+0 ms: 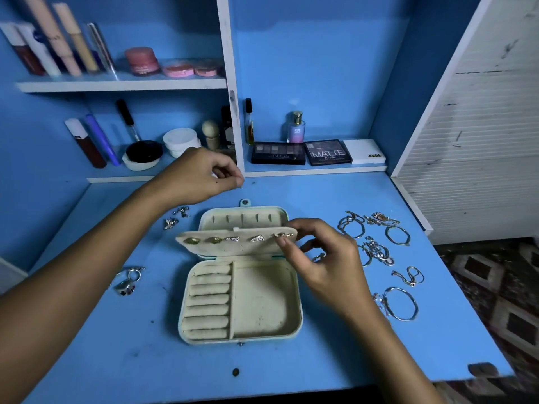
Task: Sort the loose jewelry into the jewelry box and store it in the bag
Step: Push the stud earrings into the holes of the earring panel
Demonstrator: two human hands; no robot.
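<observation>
Sorting is judged to be at an early stage. An open jewelry box (242,301) lies on the blue table (335,354), its earring flap (236,243) raised, with five earrings (227,239) seen pinned along it. The right hand (326,266) is held at the flap's right end, where the fingers (284,243) are pinched on or against the last earring; whether it is gripped cannot be told. The left hand (201,176) is raised behind the box, thumb and forefinger closed together; what is pinched, if anything, cannot be made out.

The ring rolls (208,301) and the open compartment (264,301), below the right fingers, are noted as unfilled. Bracelets and chains (379,249) lie to the right of the right hand, loose rings (128,281) under the left forearm, two more earrings (176,218) near the left wrist. No bag is in view; closing and storing remain outstanding.
</observation>
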